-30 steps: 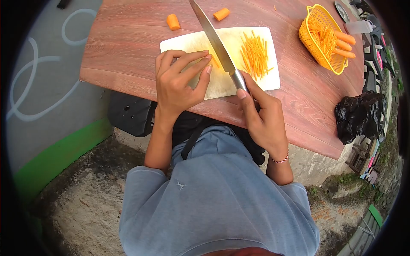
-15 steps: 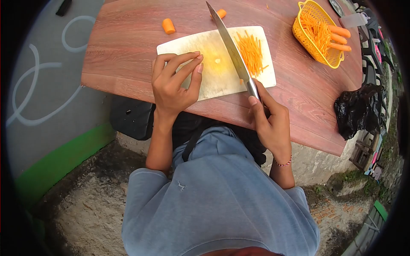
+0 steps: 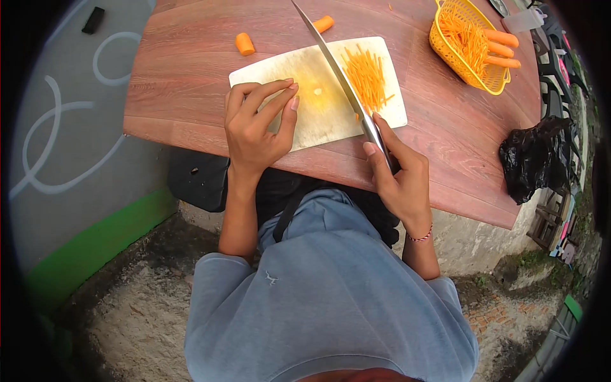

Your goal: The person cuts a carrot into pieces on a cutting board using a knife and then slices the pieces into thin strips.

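In the head view, the right hand (image 3: 404, 172) has its grip closed round the handle of the knife (image 3: 338, 70), thumb on the near left side. The left hand (image 3: 261, 124) is over the left part of the cutting board (image 3: 305, 130), its grip slack, fingers half bent, with nothing visible in it; whether it touches the board I cannot tell.

The knife slants over the board, its tip reaching past the far edge; contact with the board is unclear. It looks stiff and moderately heavy, probably slick if carrot juice has wetted it, so the handle is the place to hold. The carrot strips (image 3: 368, 79) lie heaped on the right of the board, just beside the blade. They should be light, bendy, damp and easily scattered, better gathered as a bundle from the sides than pinched singly. A pale scrap (image 3: 317, 91) lies mid-board.

Beyond the board on the worktop (image 3: 184, 83) are a left carrot chunk (image 3: 244, 44) and a right carrot chunk (image 3: 324, 24), likely firm and apt to roll. At the far right, a yellow basket (image 3: 471, 73) holds shredded carrot (image 3: 461, 38) and long carrots (image 3: 501, 50), near a bottle (image 3: 523, 20). The blade stands between the left hand and the strips.
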`<act>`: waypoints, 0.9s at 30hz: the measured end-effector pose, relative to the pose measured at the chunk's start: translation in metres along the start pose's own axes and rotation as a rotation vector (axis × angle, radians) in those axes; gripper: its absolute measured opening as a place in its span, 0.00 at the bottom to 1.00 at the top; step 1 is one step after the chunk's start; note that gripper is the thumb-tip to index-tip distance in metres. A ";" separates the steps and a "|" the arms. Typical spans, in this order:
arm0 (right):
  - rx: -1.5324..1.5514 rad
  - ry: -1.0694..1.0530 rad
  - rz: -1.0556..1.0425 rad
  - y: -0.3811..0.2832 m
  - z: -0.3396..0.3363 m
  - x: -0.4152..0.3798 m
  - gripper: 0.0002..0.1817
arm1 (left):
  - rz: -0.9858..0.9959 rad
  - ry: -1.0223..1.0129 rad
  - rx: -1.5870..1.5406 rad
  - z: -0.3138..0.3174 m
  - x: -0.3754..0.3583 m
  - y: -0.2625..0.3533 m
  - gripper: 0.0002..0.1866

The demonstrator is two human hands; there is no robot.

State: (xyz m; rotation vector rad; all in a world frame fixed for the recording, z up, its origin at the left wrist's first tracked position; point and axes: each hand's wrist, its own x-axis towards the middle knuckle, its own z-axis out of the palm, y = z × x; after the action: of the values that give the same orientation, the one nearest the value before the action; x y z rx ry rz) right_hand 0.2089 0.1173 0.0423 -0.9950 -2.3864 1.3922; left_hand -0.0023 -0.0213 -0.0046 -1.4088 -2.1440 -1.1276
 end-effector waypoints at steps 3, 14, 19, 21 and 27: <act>0.025 0.074 -0.106 0.008 0.004 0.001 0.24 | -0.014 0.002 -0.014 0.003 -0.002 -0.003 0.12; -0.099 0.265 -0.325 0.010 -0.010 0.001 0.24 | 0.098 -0.022 -0.013 -0.013 0.021 0.020 0.21; -0.175 0.225 -0.341 0.004 -0.013 -0.006 0.24 | 0.294 -0.231 0.058 -0.018 0.043 0.034 0.17; -0.163 0.232 -0.366 0.005 -0.012 -0.007 0.24 | 0.318 -0.299 0.072 -0.018 0.048 0.033 0.17; -0.237 0.258 -0.433 0.007 -0.012 -0.006 0.24 | 0.385 -0.396 0.100 -0.009 0.053 0.030 0.23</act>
State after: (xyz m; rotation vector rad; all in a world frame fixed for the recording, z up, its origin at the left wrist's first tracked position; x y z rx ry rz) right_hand 0.2224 0.1238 0.0433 -0.6037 -2.4116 0.7954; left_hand -0.0013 0.0103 0.0479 -2.0185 -2.0020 -0.6301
